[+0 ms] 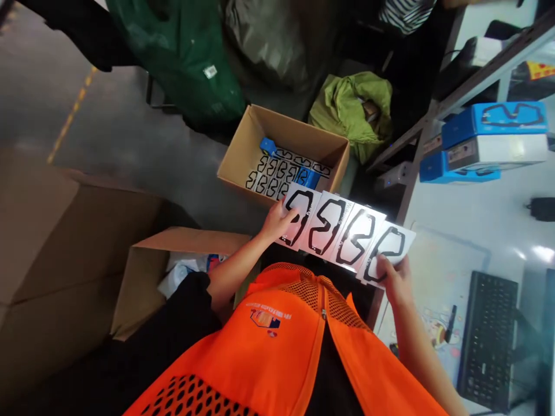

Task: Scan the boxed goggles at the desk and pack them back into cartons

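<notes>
Between my two hands is a row of several white boxes (323,222), side by side, each with a black looped outline printed on its face. My left hand (276,222) grips the left end, thumb over the face of the end box. At the right end my right hand (395,278) presses in with its thumb on the front. Just beyond the row stands an open cardboard carton (237,151). Inside it lie rows of similar white boxes (272,167), along with a small blue box (267,145) and another blue one (309,178).
Stacked blue-and-white boxes (498,141) sit on the desk to the right, near a keyboard (489,335) and a pen (451,323). Another open carton (150,260) is at left. A yellow-green bag (342,110) and a green sack (186,63) lie beyond.
</notes>
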The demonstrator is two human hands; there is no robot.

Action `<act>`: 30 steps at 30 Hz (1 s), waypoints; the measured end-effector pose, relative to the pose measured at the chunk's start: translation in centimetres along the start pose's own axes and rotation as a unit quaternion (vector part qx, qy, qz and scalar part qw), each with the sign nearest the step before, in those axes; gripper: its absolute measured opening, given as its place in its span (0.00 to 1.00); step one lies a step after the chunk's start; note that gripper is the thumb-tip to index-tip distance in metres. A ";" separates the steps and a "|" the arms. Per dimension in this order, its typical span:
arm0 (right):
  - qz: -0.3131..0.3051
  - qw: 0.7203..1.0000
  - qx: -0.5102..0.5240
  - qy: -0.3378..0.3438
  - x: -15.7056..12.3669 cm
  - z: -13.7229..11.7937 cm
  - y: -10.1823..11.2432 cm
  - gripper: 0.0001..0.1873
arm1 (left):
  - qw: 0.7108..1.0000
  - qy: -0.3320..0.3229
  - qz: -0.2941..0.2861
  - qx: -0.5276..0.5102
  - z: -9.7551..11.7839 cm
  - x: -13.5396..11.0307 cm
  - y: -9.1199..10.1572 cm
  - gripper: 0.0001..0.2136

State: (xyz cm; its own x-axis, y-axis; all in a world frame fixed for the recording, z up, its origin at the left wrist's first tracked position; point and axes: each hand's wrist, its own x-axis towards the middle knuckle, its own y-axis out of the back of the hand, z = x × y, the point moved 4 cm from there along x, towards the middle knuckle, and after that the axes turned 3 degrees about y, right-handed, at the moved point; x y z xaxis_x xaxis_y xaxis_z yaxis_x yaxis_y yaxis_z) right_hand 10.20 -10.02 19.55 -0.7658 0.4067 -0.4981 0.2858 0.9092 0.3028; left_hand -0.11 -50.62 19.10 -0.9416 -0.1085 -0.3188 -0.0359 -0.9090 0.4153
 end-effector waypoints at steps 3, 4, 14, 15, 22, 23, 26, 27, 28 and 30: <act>-0.032 0.999 -0.015 0.007 0.3 -1.6 -5.9 0.36 | 0.999 0.025 0.030 -0.009 -2.5 1.0 5.3 0.22; -0.037 0.999 -0.014 0.004 0.2 -2.0 -7.9 0.37 | 0.999 0.029 0.039 -0.016 -3.4 1.5 7.0 0.23; -0.032 0.995 0.023 -0.088 -1.2 -3.7 -23.7 0.47 | 0.998 0.058 0.012 -0.027 -10.8 9.8 18.7 0.25; -0.034 0.994 0.025 -0.097 -1.0 -3.9 -24.7 0.47 | 0.998 0.062 0.009 -0.025 -11.2 10.9 19.3 0.25; -0.010 0.999 0.014 -0.039 7.3 -4.4 -31.5 0.40 | 0.992 0.124 0.015 -0.006 -15.4 21.8 18.9 0.27; -0.008 0.999 0.015 -0.029 9.6 -4.0 -32.8 0.39 | 0.991 0.136 0.022 -0.004 -16.6 23.9 18.5 0.27; -0.020 0.999 0.007 -0.027 17.5 -1.3 -37.4 0.38 | 0.987 0.154 0.043 0.007 -21.6 30.8 16.8 0.28; -0.029 0.999 0.002 -0.029 20.5 0.0 -39.3 0.39 | 0.986 0.161 0.047 0.010 -23.8 33.3 16.3 0.28; -0.041 0.999 -0.002 -0.029 23.5 1.6 -41.3 0.39 | 0.984 0.169 0.047 0.013 -26.3 35.7 15.7 0.28; -0.066 0.998 0.001 -0.022 29.6 5.1 -45.8 0.40 | 0.981 0.186 0.046 0.020 -31.9 40.7 14.5 0.28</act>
State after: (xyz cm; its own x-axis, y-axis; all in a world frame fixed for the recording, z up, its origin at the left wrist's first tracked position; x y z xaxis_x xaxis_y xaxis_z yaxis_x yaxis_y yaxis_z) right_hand -22.63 -39.18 -13.23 -0.7712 0.2871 -0.5682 0.1857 0.9551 0.2307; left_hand -28.25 -81.05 -14.99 -0.7538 -0.3353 -0.5651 0.0230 -0.8729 0.4873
